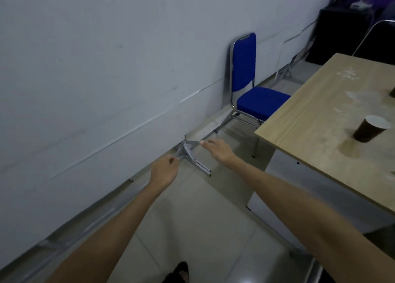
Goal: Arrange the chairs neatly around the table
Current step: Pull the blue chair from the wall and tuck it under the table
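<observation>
A blue padded chair with a chrome tube frame [250, 85] was seen standing against the pale wall [96, 68], its seat just beside the corner of the light wood-topped table [310, 120]. Both bare arms were stretched forward over the tiled floor [192, 229]. The left hand [163, 171] was loosely curled on nothing, while the right hand [218, 149] was spread flat and empty, near a grey metal bracket [190, 152] lying by the wall.

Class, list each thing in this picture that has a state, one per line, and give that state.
Blue chair: upright, back near the wall, not pushed in.
Paper cup: upright on the table, open top.
Table: standing, top stained.
Metal frame: lying on the floor.
Left hand: loosely curled, empty.
Right hand: open, reaching.
</observation>
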